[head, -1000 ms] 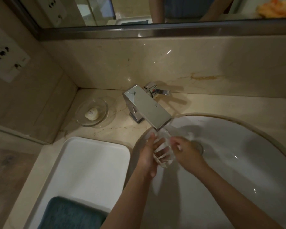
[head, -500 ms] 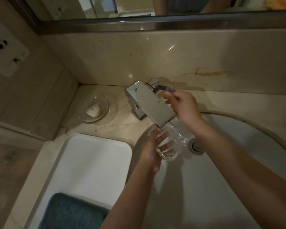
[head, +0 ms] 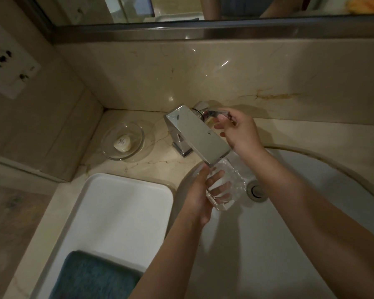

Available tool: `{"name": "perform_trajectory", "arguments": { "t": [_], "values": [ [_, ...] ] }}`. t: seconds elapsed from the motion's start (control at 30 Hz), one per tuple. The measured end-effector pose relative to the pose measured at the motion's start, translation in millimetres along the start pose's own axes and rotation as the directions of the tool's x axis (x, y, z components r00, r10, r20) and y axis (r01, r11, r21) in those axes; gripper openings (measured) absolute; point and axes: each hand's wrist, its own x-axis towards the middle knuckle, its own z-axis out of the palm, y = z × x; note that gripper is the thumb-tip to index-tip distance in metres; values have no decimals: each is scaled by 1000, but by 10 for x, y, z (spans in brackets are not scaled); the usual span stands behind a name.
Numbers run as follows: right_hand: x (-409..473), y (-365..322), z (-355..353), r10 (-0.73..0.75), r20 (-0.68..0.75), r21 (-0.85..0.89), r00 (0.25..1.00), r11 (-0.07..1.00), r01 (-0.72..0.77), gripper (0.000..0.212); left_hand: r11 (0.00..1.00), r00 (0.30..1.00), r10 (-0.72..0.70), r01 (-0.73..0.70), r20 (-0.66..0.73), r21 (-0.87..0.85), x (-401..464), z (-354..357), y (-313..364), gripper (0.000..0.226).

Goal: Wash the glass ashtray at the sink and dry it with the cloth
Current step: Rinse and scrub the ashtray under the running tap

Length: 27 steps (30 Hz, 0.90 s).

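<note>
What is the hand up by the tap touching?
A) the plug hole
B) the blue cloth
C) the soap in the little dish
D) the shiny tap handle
D: the right hand has its fingers on the tap handle, while the left hand holds the glass ashtray under the spout.

Cloth cut off below

One head-worn wide-angle view — steeply downward, close over the sink, facing the mirror.
</note>
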Motion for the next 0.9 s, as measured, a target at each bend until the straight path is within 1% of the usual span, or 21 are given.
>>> {"name": "perform_trajectory", "arguments": {
  "t": [0.1,0.2,0.23,0.3,0.33,0.37,0.4,0.47,0.5,0.57,0.63,0.67,0.73,0.8,0.9],
  "values": [
    [-12,-7,-32,-19,30,-15,999,1000,19,19,999,1000,2,-2,17,34,-9,2,-9,54],
    [-81,71,-77,-23,49,-32,999,999,25,11,998,1000,10,-12,28,61,6,-10,-30,49],
    [-144,128,-91,-26,42,-29,999,999,27,11,998,999,12,-14,33,57,16,-12,-32,47],
    [-360,297,-104,-30,-17,-67,999,997,29,24,998,997,38,-40,64,39,33,-6,-43,44],
    [-506,387,-112,-56,-46,-107,997,993,51,27,998,997,54,-56,62,41,39,2,-42,44],
    [-654,506,-112,-86,-44,-164,995,983,78,28,996,996,72,-74,56,47,35,23,-36,43],
    [-792,604,-103,-109,1,-241,994,965,106,35,994,994,92,-96,60,55,28,41,-23,41],
    [-1015,814,-76,-90,221,-436,971,882,181,59,991,992,105,-110,65,82,12,72,2,38],
    [-1094,888,-67,-41,306,-512,951,835,201,67,989,994,98,-103,50,104,-3,88,10,38],
    [-1209,952,-52,121,400,-620,909,766,171,73,987,996,87,-87,5,135,-15,84,12,38],
    [-1291,910,-50,182,469,-646,864,738,196,87,989,998,53,-57,29,139,-25,72,-2,42],
    [-1316,873,-62,184,491,-643,851,736,212,87,989,998,43,-49,48,138,-30,64,2,44],
    [-1287,826,-89,177,511,-630,841,743,227,80,990,998,40,-45,45,131,-45,52,14,47],
    [-1186,835,-96,203,506,-644,839,735,211,70,991,998,57,-61,33,122,-59,39,24,50],
    [-1064,830,-76,215,462,-673,860,717,182,54,990,997,78,-77,-3,115,-70,46,0,49]
  ]
}}
